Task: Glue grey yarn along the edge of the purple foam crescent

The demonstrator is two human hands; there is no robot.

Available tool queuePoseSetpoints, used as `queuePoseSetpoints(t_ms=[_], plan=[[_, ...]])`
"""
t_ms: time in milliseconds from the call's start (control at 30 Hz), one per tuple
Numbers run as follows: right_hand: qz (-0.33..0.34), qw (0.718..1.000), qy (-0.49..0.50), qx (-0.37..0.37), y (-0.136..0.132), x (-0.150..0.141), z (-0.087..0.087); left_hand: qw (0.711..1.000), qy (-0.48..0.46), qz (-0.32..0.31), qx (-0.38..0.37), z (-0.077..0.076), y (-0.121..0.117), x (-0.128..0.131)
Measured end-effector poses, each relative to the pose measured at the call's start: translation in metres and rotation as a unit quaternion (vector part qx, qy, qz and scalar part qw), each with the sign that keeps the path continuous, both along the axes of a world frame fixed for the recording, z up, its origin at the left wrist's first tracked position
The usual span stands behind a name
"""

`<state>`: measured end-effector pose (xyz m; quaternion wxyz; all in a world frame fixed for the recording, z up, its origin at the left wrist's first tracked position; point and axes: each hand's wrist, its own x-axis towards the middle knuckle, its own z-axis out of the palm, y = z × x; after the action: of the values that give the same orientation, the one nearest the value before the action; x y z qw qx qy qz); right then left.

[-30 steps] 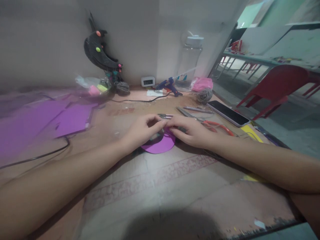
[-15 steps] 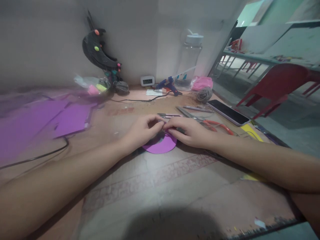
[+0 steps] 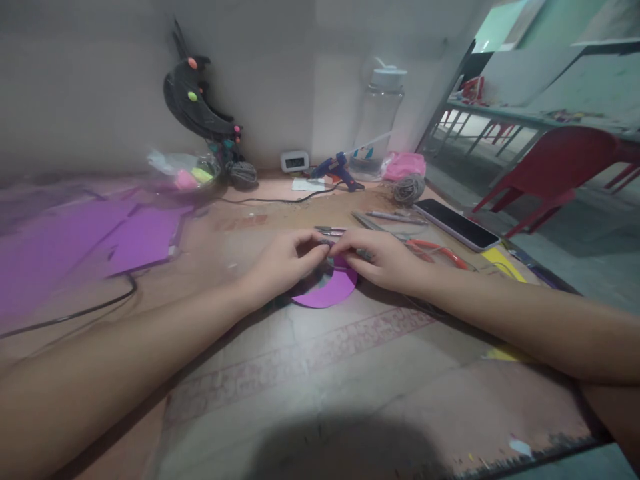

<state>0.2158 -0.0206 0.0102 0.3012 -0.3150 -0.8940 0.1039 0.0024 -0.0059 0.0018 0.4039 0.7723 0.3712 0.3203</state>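
Observation:
A purple paper crescent [image 3: 327, 293] is held low over the tabletop between my two hands, its wide curve facing me. My left hand [image 3: 293, 260] pinches at its upper end, thumb and forefinger together. Close beside those fingertips, my right hand [image 3: 380, 257] pinches the upper right part of the same piece. A thin grey strand [image 3: 341, 269] seems to cross the crescent under the right fingers; its ends are hidden. Just beyond the hands lie a small cutter-like tool [image 3: 327, 231] and orange-handled scissors [image 3: 435, 252], partly covered by my right hand.
Purple sheets [image 3: 145, 237] lie at left near a black cable [image 3: 100, 307]. Along the wall stand a small digital clock [image 3: 295, 161], a blue glue gun [image 3: 337, 170], a clear bottle [image 3: 377, 120] and grey yarn [image 3: 409, 189]. A phone [image 3: 457, 225] rests at right. A black crescent ornament [image 3: 195, 103] hangs behind.
The purple crescent has turned and shifted slightly right, showing its inner gap and more of its right arm. My right hand has moved a little right; my left hand is almost still.

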Motion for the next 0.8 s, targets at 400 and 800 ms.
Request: queuePoseSetpoints(t_ms=[400,800], plan=[[0.035,0.998,-0.042,0.028,0.0006,-0.0003,-0.0024,1.000,0.002,-0.008,0.018,0.0045,-0.0010,-0.0005],[0.037,0.997,-0.045,0.053,0.0006,0.0008,-0.0036,1.000,0.002,0.008,0.008,0.0054,-0.0016,0.0005]])
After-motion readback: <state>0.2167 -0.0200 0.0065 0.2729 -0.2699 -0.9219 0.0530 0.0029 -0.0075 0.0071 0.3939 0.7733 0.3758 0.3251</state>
